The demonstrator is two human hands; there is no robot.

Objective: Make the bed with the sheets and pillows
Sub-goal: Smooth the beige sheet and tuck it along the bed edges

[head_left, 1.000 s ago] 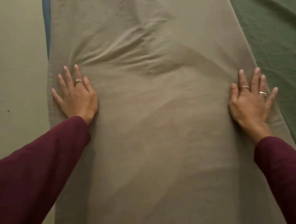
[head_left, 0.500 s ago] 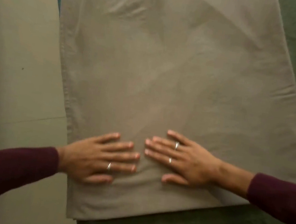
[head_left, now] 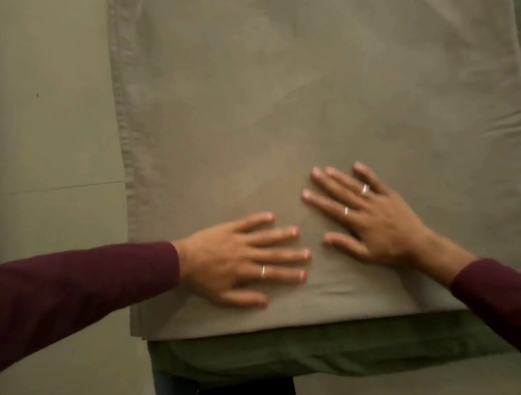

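Two hands flat on beige sheet point(head_left: 283, 106), near its front edge, over green sheet point(head_left: 348, 349). Left hand point(head_left: 236, 261) and right hand point(head_left: 374, 221): palms down, fingers spread, gripping nothing; wide contact likely presses fabric smooth. No pillows in view.

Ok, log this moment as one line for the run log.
step: smoothing | left hand: flat on tan sheet, open | right hand: flat on tan sheet, open | green sheet: underneath, showing at near edge

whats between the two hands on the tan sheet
Only bare tan sheet. In the head view, the left hand and right hand lie flat, fingertips close but apart.
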